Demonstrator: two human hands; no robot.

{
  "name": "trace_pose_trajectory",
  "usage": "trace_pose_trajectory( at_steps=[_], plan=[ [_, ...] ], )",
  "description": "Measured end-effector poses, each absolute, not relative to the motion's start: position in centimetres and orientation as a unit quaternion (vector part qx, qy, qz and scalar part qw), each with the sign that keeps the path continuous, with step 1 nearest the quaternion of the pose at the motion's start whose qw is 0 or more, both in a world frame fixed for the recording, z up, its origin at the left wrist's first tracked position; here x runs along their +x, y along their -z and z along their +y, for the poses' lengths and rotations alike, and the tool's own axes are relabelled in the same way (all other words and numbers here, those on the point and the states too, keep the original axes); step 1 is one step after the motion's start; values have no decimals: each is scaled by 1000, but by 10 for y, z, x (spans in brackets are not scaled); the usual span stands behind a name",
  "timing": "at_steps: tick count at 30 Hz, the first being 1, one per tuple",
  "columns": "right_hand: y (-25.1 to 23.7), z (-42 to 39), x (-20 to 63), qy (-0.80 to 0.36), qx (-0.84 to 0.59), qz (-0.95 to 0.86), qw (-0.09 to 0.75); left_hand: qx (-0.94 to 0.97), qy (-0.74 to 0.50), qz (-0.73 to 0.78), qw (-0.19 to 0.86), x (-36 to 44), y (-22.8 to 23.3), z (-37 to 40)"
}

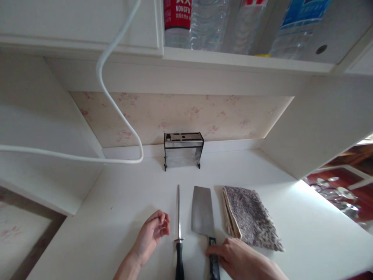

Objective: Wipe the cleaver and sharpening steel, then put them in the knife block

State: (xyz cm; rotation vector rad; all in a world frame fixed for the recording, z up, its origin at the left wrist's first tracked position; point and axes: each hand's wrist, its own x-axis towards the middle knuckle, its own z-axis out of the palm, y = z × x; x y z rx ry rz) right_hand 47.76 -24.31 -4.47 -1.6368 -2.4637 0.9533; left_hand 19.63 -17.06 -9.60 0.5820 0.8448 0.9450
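A cleaver [202, 212] with a black handle lies on the white counter [116, 217], blade pointing away from me. Left of it lies a honing steel [178, 217] with a black handle. My right hand [241, 260] rests on the cleaver's handle, fingers over it. Just left of the steel, my left hand [153, 233] lies on the counter with fingers loosely curled and holds nothing. A folded speckled grey cloth [250, 217] lies right of the cleaver, touching my right hand's far side.
A metal knife block [183, 151] stands against the floral back wall. A white cable [116, 105] hangs in a loop at the left. Water bottles [204, 23] stand on the shelf above. The counter edge drops off at left and right.
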Motion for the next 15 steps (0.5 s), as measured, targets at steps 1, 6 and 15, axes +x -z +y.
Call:
trace_pose_trajectory(
  at_steps=[1, 6, 15],
  plan=[
    [46, -242, 479, -299, -528, -795, 2, 267, -435, 388, 767, 196, 96, -170],
    [50, -241, 477, -253, -516, -817, -50, 258, -435, 388, 770, 195, 97, -168],
    [-7, -222, 489, -317, -553, -762, 115, 235, -449, 388, 769, 196, 100, -166]
  ],
)
